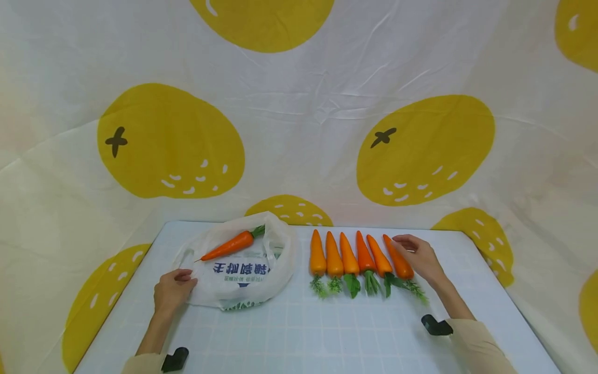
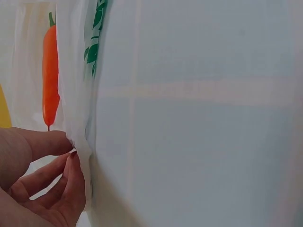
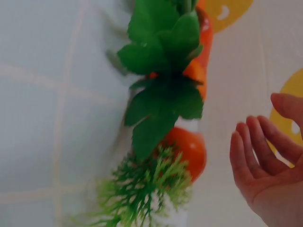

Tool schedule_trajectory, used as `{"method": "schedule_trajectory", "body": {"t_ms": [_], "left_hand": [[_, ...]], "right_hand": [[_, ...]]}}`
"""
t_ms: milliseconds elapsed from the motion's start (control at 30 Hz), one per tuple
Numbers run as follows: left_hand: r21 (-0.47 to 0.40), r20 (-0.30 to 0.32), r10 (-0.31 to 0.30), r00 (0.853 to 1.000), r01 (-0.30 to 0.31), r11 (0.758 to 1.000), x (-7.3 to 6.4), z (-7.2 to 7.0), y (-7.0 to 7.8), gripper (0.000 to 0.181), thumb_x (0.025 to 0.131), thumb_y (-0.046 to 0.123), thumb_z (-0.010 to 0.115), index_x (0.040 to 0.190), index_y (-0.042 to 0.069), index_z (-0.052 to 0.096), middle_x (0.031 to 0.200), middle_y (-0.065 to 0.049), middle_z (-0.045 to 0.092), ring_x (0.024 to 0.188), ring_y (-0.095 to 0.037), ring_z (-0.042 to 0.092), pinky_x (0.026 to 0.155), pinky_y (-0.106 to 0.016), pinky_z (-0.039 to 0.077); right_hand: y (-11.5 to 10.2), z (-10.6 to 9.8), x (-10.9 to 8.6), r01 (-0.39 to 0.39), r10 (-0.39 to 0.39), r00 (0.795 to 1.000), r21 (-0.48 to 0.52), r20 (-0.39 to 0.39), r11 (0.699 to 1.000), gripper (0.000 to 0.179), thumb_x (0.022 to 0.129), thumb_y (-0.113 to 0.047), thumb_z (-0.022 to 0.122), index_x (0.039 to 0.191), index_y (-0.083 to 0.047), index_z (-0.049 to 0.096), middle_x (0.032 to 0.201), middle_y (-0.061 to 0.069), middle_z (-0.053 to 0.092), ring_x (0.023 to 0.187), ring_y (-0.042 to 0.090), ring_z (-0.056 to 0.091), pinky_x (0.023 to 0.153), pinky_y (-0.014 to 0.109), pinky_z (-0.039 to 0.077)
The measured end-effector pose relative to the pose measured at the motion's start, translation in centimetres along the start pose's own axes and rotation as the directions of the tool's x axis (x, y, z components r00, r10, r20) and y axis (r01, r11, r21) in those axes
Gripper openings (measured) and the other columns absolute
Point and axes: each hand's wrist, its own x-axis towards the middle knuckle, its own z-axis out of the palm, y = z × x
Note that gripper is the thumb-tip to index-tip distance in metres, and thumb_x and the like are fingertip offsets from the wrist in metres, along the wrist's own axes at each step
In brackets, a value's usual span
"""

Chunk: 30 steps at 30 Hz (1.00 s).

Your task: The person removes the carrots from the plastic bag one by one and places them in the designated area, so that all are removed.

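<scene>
My left hand (image 1: pixel 174 292) pinches the near-left edge of a white plastic bag (image 1: pixel 201 291) between thumb and fingertips; the left wrist view shows the pinched film (image 2: pixel 81 161) close up. On the bag lies one orange carrot (image 1: pixel 231 245), its tip pointing left; whether it is within the bag's opening I cannot tell. To the right, several carrots stand in a row, green tops toward me. Beside the rightmost carrot (image 1: pixel 398 258) is my right hand (image 1: pixel 421 258), fingers loosely bent. In the right wrist view that hand (image 3: pixel 270 165) has nothing between thumb and fingers.
The carrots' leafy tops (image 3: pixel 156 109) overlap at the right end of the row. A pale checked cloth covers the table (image 1: pixel 327 337). Behind its far edge hangs a white curtain (image 1: pixel 299 145) with large yellow fruit prints.
</scene>
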Motion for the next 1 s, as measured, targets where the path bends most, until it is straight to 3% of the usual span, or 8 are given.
{"method": "schedule_trajectory", "body": {"t_ms": [167,500,733,1000], "left_hand": [[0.010,-0.004,0.019,1.000,-0.019,1.000,0.1,0.2,-0.5,0.030,0.093,0.007,0.071,0.118,-0.010,0.066,0.102,-0.027,0.068,0.087,-0.036,0.065,0.075,-0.042,0.059],[0.006,-0.009,0.025,1.000,-0.025,1.000,0.3,0.3,-0.8,0.030,0.094,0.007,0.071,0.118,-0.010,0.066,0.103,-0.027,0.068,0.089,-0.038,0.065,0.082,-0.049,0.057],[0.002,-0.014,0.036,0.999,-0.036,0.999,0.2,0.2,-0.8,0.030,0.094,0.006,0.071,0.118,-0.010,0.066,0.103,-0.027,0.068,0.090,-0.039,0.065,0.084,-0.051,0.056],[0.000,-0.015,0.030,0.999,-0.030,1.000,0.3,0.4,-0.8,0.030,0.093,0.006,0.072,0.118,-0.010,0.066,0.103,-0.027,0.068,0.089,-0.039,0.065,0.082,-0.049,0.058]], "right_hand": [[-2.3,1.3,0.3,0.069,-0.069,0.998,0.048,0.004,0.996,0.041,0.102,-0.032,0.065,0.129,-0.001,0.066,0.122,0.018,0.070,0.114,0.036,0.065,0.101,0.052,0.051],[-7.4,4.5,1.1,0.175,-0.180,0.983,0.150,0.018,0.973,0.036,0.100,-0.029,0.069,0.125,-0.003,0.068,0.117,0.013,0.071,0.109,0.028,0.066,0.099,0.037,0.054],[-10.8,6.9,1.4,0.246,-0.257,0.966,0.213,0.021,0.945,0.030,0.098,-0.022,0.071,0.122,-0.004,0.069,0.112,0.011,0.072,0.104,0.026,0.068,0.095,0.041,0.055],[-14.0,9.9,2.0,0.350,-0.362,0.932,0.268,-0.003,0.898,0.029,0.096,-0.018,0.074,0.120,-0.002,0.070,0.112,0.013,0.072,0.102,0.028,0.068,0.092,0.047,0.056]]}}
